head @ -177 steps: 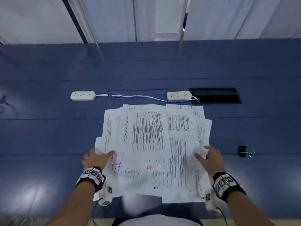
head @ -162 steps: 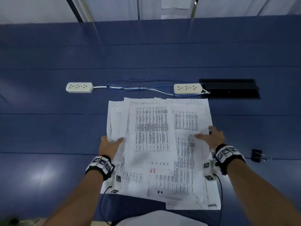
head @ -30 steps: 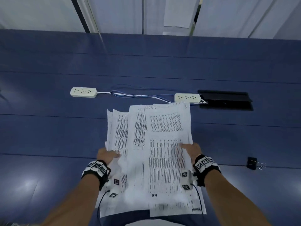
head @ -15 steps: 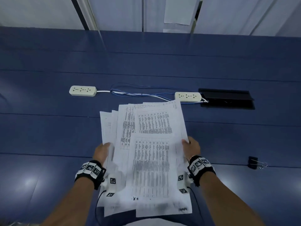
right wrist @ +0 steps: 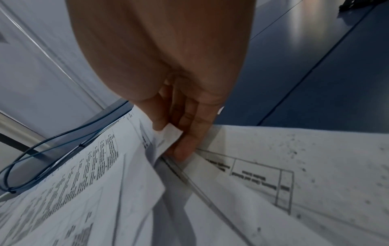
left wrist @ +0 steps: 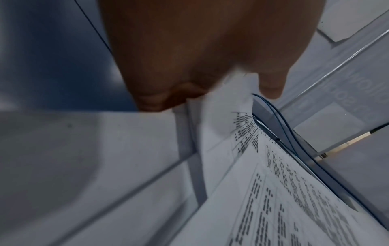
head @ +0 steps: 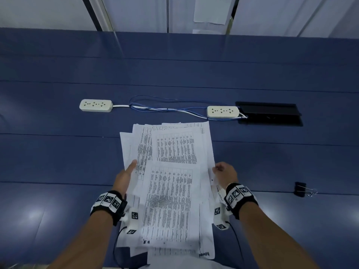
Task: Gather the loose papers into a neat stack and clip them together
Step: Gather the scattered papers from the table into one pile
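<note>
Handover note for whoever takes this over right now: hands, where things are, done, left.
Left hand: holds the papers' left edge, thumb on top.
Right hand: pinches the right edge, fingers curled round several sheets.
Papers: pulled into one pile in front of the person, sheets fanned and offset, edges not squared.
Binder clip: on the blue table, to the right of the right hand, untouched.
Done: sheets gathered.
Left: square the edges, pick up the clip, clip the stack.
</note>
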{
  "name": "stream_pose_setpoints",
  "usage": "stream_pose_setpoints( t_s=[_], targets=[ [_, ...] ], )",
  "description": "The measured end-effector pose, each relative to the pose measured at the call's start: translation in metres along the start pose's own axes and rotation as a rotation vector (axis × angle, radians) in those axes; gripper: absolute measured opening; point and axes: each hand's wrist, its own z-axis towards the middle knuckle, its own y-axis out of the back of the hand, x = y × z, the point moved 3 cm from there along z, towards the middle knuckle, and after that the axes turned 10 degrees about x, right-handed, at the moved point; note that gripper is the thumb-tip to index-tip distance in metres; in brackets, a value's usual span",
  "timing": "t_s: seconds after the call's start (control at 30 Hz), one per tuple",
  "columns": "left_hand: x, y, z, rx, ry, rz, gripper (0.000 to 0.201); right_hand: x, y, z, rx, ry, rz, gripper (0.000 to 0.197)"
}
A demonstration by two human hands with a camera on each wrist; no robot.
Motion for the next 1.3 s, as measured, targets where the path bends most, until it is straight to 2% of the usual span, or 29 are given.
stream_pose_setpoints(
  t_s=[0.1, 0.13, 0.23, 0.3, 0.47, 0.5, 0.57, 0.6, 0.63, 0.7, 0.73, 0.8, 0.93, 1.0, 1.03, 1.13, 1.2, 1.27, 1.3],
  targets=[
    [0.0, 0.002, 0.002, -0.011, -0.038, 0.053, 0.088, 0.003, 0.002, 0.003, 0.03, 0.0, -0.046, 0.009],
    [0.0, 0.004, 0.001, -0.031, -0.041, 0.077, 0.081, 0.004, 0.002, 0.002, 0.042, -0.006, -0.055, 0.006],
    [0.006, 0.007, 0.0, -0.051, -0.038, 0.113, 0.039, 0.002, 0.0, -0.002, 0.066, 0.016, -0.076, 0.006],
    [0.01, 0.008, -0.001, -0.027, -0.025, 0.119, 0.034, -0.001, -0.001, -0.009, 0.083, 0.022, -0.056, 0.003],
    [0.018, 0.014, -0.001, 0.029, 0.052, 0.076, 0.035, -0.01, -0.005, -0.021, 0.16, 0.079, -0.079, 0.02],
    [0.019, 0.014, 0.0, 0.029, 0.054, 0.037, 0.044, -0.011, -0.006, -0.023, 0.188, 0.083, -0.082, 0.022],
    [0.019, 0.012, 0.001, 0.05, 0.032, 0.058, 0.08, -0.012, -0.006, -0.026, 0.232, 0.093, -0.062, 0.02],
    [0.02, 0.011, 0.002, 0.07, 0.024, 0.089, 0.09, -0.011, -0.007, -0.027, 0.234, 0.104, -0.043, 0.019],
    [0.02, 0.009, -0.001, 0.08, 0.021, 0.109, 0.09, -0.01, -0.006, -0.029, 0.208, 0.117, -0.037, 0.018],
    [0.021, 0.006, -0.004, 0.077, 0.026, 0.103, 0.086, -0.005, -0.002, -0.032, 0.056, 0.134, -0.108, 0.007],
    [0.022, 0.005, -0.003, 0.06, 0.022, 0.1, 0.087, -0.003, 0.001, -0.031, -0.025, 0.129, -0.135, 0.016],
    [0.02, 0.001, -0.005, 0.032, 0.031, 0.085, 0.092, 0.001, 0.004, -0.028, -0.061, 0.081, -0.127, 0.054],
    [0.027, -0.007, 0.005, 0.007, 0.055, -0.072, 0.101, 0.012, 0.002, -0.015, 0.179, -0.068, 0.052, 0.113],
    [0.025, -0.015, 0.001, 0.025, 0.051, -0.131, 0.101, 0.009, -0.004, -0.011, 0.284, -0.155, 0.095, 0.127],
    [0.022, -0.019, -0.002, 0.033, 0.043, -0.133, 0.101, 0.007, -0.007, -0.011, 0.328, -0.188, 0.079, 0.124],
    [0.01, -0.024, -0.014, 0.028, -0.005, -0.062, 0.109, 0.005, -0.012, -0.017, 0.354, -0.231, 0.017, 0.093],
    [0.007, -0.025, -0.015, 0.021, -0.034, 0.05, 0.107, -0.001, -0.01, -0.018, 0.343, -0.217, 0.138, 0.066],
    [0.003, -0.029, -0.014, 0.039, -0.097, 0.116, 0.088, 0.002, -0.007, -0.023, 0.341, -0.164, 0.318, 0.048],
    [-0.001, -0.028, -0.015, 0.022, -0.122, 0.13, 0.074, 0.003, -0.005, -0.025, 0.321, -0.151, 0.378, 0.049]
  ],
)
